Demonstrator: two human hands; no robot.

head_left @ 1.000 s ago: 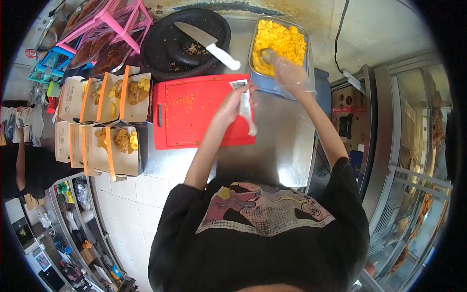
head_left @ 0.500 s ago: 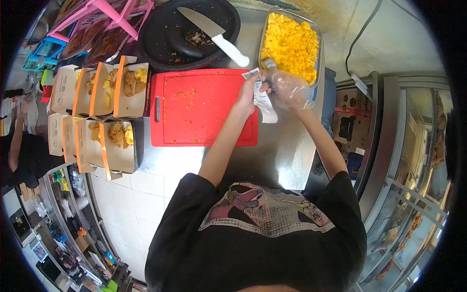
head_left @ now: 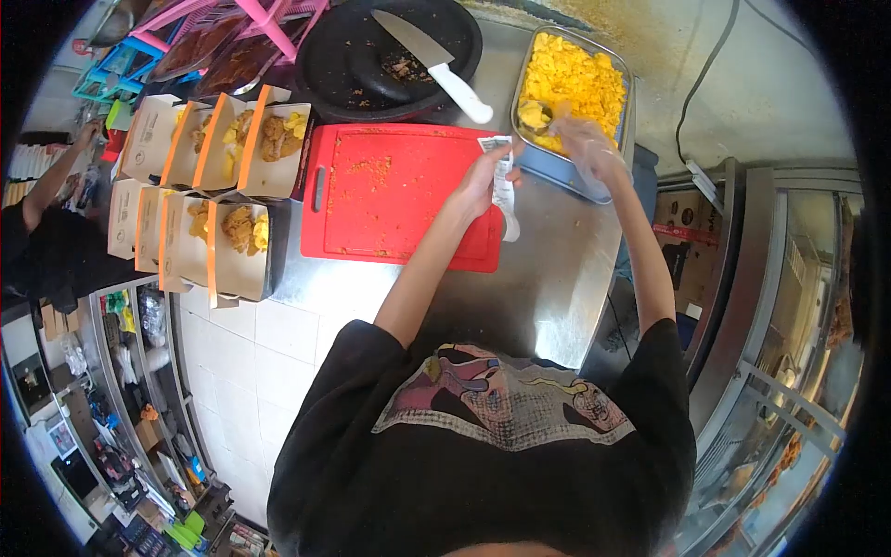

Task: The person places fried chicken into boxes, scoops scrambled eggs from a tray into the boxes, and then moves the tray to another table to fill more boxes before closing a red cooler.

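Observation:
My left hand [head_left: 479,187] is closed on a long paper receipt [head_left: 506,197], which hangs down over the right edge of the red cutting board [head_left: 418,209]. In a clear plastic glove, my right hand [head_left: 594,151] grips a metal spoon [head_left: 548,118], its handle mostly hidden by the fingers. The spoon's bowl is at the near left corner of a metal tray [head_left: 561,174], carrying a lump of yellow scrambled egg. More scrambled egg [head_left: 580,84] fills the tray.
Orange-edged food boxes [head_left: 243,153] stand in two rows at the left, several holding fried chicken and egg. A white-handled knife [head_left: 461,93] lies across a black stone mortar [head_left: 325,65] behind the board. Another person's arm [head_left: 58,176] shows at far left.
My right hand has moved away from the receipt, up and to the right over the tray, bringing the spoon into the egg. My left hand still holds the receipt. The view has shifted slightly.

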